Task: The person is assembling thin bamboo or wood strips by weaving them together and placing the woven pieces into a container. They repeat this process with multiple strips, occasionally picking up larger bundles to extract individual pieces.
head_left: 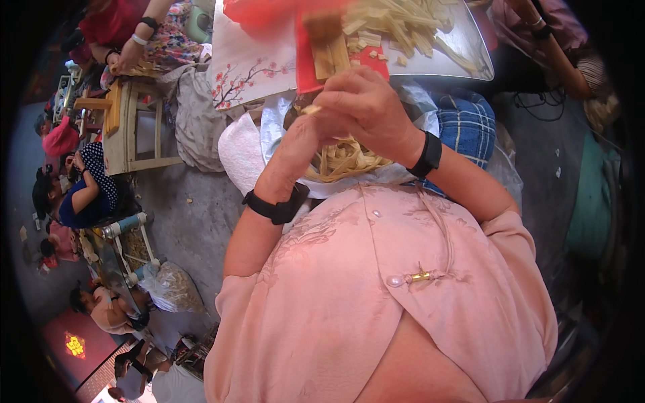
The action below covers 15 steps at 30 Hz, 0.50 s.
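Observation:
Above my lap, my left hand (308, 140) and my right hand (368, 106) meet with fingers closed. A small pale yellow strip (311, 109) pokes out where the fingers come together; most of it is hidden in my grip. Below the hands, a whitish bag (272, 127) on my lap holds a coil of pale flat strips (346, 160). Just beyond my right hand, a wooden block (329, 52) lies on a red sheet (304, 60). Several loose pale strips (403, 27) and short cut bits (369, 39) are beside it.
A metal tray (463, 57) carries the strips, next to a white board (252, 67) with painted blossoms. Plaid blue cloth (463, 124) lies to the right. At left stand a wooden stool (134, 141) and a filled plastic bag (173, 287). Other people (91, 185) sit nearby.

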Tool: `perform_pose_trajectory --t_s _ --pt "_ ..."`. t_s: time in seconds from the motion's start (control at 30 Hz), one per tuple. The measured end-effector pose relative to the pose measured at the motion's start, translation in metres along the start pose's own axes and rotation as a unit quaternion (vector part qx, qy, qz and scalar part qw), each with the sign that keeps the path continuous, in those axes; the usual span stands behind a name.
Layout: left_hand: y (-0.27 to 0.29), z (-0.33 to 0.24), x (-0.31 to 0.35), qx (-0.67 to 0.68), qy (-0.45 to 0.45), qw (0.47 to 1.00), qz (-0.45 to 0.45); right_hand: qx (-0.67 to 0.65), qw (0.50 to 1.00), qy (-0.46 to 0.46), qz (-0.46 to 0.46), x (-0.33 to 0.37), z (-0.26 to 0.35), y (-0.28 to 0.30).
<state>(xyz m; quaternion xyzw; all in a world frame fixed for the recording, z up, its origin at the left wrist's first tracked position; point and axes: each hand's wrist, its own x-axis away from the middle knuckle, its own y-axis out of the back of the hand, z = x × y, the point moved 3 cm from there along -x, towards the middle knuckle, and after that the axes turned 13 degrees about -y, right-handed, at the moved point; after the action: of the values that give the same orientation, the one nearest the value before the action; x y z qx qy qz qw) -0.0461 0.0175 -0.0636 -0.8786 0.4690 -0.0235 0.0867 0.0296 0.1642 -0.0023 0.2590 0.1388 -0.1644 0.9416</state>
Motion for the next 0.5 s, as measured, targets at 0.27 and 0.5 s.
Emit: perform_pose_trajectory --t_s 0.27,0.5 --pt "-0.023 -0.012 0.005 0.320 0.090 0.939 -0.081 -0.089 0.995 0.032 0.033 0.029 0.013 -0.017" --pt "-0.030 -0.004 0.016 0.228 0.050 0.972 -0.012 -0.149 0.987 -0.057 -0.008 0.015 0.013 -0.009"
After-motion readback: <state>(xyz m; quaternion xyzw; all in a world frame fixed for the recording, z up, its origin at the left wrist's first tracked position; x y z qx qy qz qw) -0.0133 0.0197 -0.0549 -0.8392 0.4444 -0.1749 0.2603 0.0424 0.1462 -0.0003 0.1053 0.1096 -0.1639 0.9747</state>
